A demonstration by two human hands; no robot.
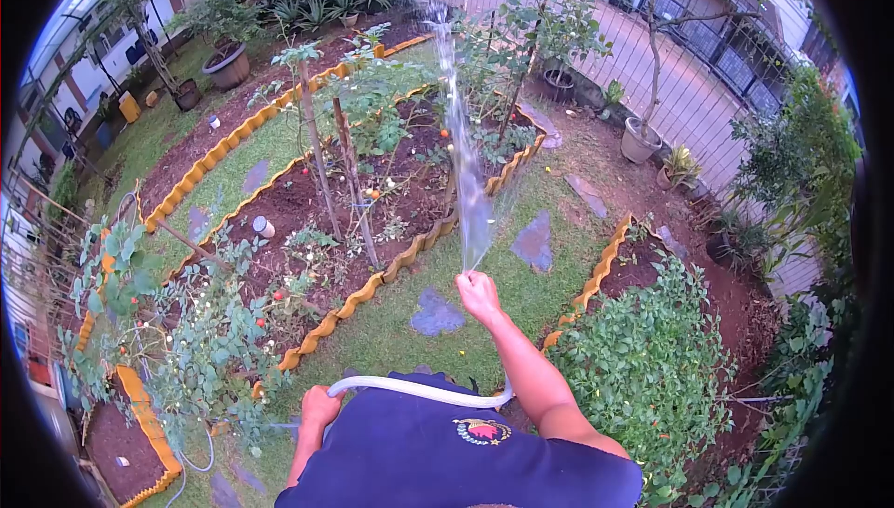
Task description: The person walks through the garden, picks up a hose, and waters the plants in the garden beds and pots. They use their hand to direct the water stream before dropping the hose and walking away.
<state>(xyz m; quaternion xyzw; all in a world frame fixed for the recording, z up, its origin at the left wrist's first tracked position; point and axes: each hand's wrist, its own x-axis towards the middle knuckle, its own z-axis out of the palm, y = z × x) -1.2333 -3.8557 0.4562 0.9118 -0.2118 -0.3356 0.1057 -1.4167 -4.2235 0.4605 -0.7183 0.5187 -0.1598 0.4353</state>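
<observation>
My right hand is stretched out in front, closed round the end of a hose. A spray of water shoots from it, away over the planted bed. The pale hose curves across the front of my dark shirt. At its other side my left hand is closed on the hose, low and close to my body. Tomato plants with red fruit and wooden stakes stand in the bed ahead and to the left.
Wavy orange edging borders the beds. Flat stepping stones lie in the grass. A leafy green bush fills the bed at right. Potted plants line the wire fence. A white cup sits in the soil.
</observation>
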